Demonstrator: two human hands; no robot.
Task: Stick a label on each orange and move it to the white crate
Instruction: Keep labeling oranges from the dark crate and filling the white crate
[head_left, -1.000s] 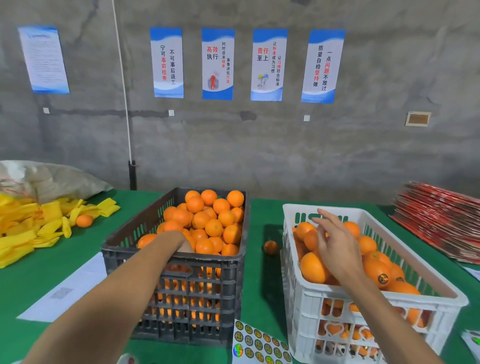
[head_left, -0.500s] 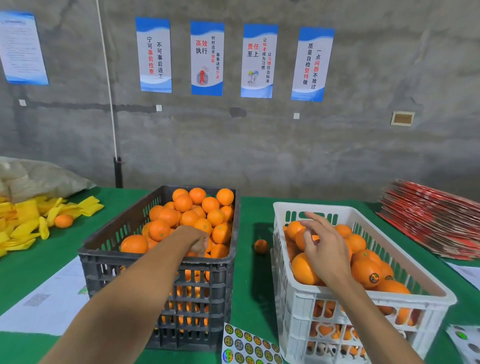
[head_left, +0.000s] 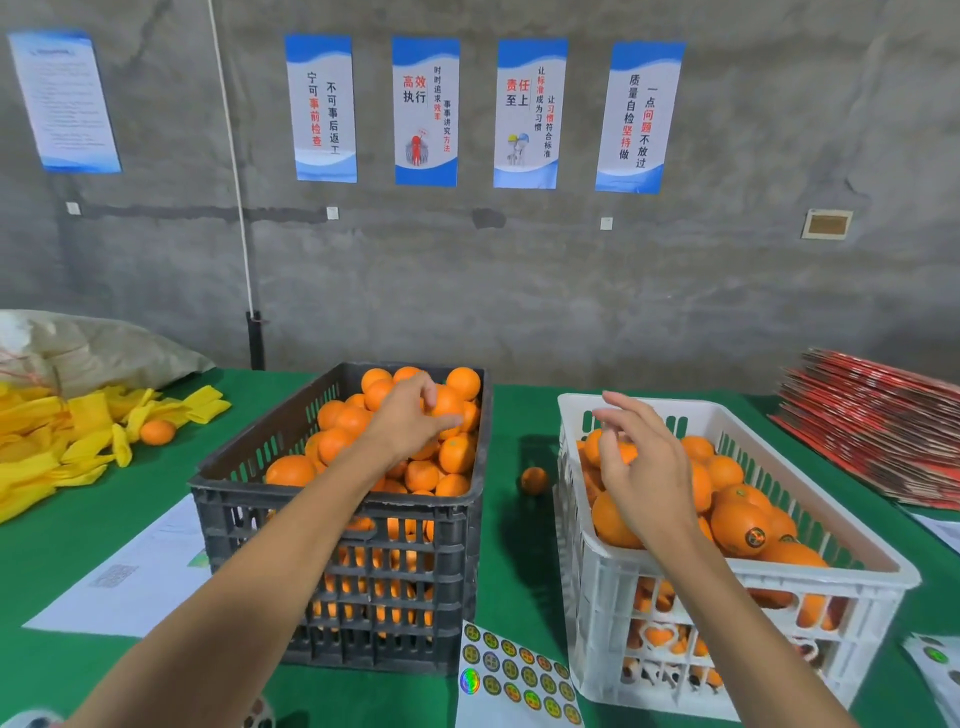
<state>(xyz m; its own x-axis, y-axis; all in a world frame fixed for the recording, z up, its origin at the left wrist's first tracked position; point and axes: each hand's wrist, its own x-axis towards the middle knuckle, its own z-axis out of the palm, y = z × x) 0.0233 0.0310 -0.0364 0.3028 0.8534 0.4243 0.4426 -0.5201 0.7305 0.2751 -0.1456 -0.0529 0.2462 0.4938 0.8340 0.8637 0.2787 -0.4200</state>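
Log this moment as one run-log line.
left hand: grasping orange in black crate | right hand: open over white crate

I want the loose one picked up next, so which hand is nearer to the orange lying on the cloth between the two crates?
Right. The right hand hovers over the white crate, just beside the orange; the left hand is over the dark crate.

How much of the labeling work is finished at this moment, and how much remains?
Done: the white crate holds many oranges, one showing a label. In hand: the left hand reaches an orange in the dark crate; the right hand hovers open. Left: the dark crate looks full.
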